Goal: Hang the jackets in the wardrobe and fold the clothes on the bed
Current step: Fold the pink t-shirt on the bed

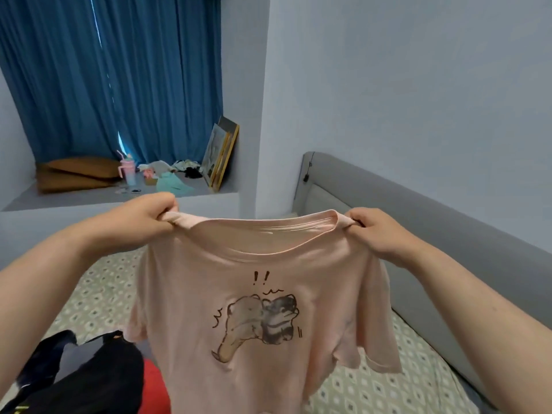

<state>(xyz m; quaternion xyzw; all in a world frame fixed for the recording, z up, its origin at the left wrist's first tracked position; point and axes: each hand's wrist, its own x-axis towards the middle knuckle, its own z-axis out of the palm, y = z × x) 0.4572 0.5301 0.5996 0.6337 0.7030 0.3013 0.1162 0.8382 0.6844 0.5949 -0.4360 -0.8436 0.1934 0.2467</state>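
Hanging between two raised hands, a pink shirt (254, 294) is held up by its shoulders, its cartoon print turned toward the camera. The fabric at one shoulder is bunched inside the curled fingers of the left hand (146, 218). The other shoulder is gripped the same way by the right hand (379, 231), so that the neckline is stretched in a shallow curve from fist to fist. Both fists are closed tight on the cloth. The body of the shirt is let fall below the hands, a sleeve drooping under each wrist, and its hem is lost past the lower edge of the view.

Beneath the hands, a bed (98, 297) with a patterned sheet is spread. Below the left forearm, a black garment (89, 375) is heaped on the sheet, with a red item (153, 383) just beside it, partly covered by the shirt. Beyond the right hand, a grey headboard (448, 234) is set along a pale wall. Past the left hand, a ledge (89, 198) is seen under a blue curtain (119, 70). On it are brown cushions (77, 174), a pink cup (128, 171) and loose clutter. Framed pictures (221, 153) are leaned at the end nearer the right hand.
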